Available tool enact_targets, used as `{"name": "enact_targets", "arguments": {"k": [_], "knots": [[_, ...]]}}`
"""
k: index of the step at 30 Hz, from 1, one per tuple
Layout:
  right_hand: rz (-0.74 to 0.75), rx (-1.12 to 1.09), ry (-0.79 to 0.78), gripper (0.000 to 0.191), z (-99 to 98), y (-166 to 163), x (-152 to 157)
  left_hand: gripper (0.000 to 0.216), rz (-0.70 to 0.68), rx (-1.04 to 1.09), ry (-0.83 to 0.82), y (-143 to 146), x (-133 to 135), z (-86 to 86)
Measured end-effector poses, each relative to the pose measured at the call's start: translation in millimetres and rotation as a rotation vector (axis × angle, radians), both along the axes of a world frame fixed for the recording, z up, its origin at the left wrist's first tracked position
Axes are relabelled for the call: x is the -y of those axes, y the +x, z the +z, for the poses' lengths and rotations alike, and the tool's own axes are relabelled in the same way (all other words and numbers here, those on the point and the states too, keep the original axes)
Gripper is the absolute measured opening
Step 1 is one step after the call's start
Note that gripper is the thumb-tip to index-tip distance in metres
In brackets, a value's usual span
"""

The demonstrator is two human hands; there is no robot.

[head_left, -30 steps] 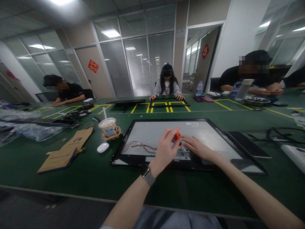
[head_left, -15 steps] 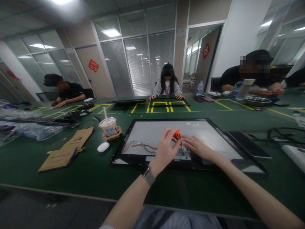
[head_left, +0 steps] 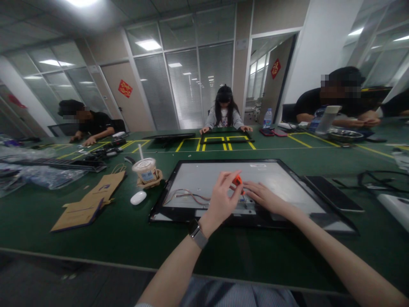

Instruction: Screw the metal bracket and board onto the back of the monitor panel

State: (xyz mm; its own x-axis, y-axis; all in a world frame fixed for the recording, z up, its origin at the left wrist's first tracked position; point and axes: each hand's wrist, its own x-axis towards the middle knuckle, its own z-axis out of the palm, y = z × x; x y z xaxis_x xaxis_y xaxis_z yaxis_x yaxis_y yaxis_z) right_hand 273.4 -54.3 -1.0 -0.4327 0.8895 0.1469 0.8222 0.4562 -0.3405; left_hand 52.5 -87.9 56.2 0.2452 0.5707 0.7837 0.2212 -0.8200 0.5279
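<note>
My left hand (head_left: 220,197) is closed around the orange handle of a screwdriver (head_left: 237,181), which stands nearly upright over the lower middle of a flat panel. The screwdriver's tip is too small to make out. My right hand (head_left: 263,196) is stretched out beside it, fingertips close to the lower part of the tool; whether they touch it I cannot tell. Under both hands lies the display panel (head_left: 191,175), grey-backed with a black frame. Thin wires (head_left: 188,194) run across its left part. A small metal piece near the tool is partly hidden by my hands.
Left of the panel are a lidded drink cup (head_left: 145,168), a white mouse-like case (head_left: 138,197) and a brown paper bag (head_left: 92,200). A dark flat device (head_left: 332,193) lies to the right. Across the green table (head_left: 121,238) several people sit, one holding a black frame (head_left: 226,137).
The orange handle has turned slightly within my left hand's fingers. My right hand has hardly moved. Across the table, a person's hand has shifted slightly along the black frame.
</note>
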Motion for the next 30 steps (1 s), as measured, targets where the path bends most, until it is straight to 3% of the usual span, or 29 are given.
{"name": "enact_targets", "arguments": {"k": [30], "knots": [[-0.002,0.001,-0.006,0.060,0.6,0.3,0.4,0.043,0.032,-0.013,0.006,-0.1,1.8,0.0]]}}
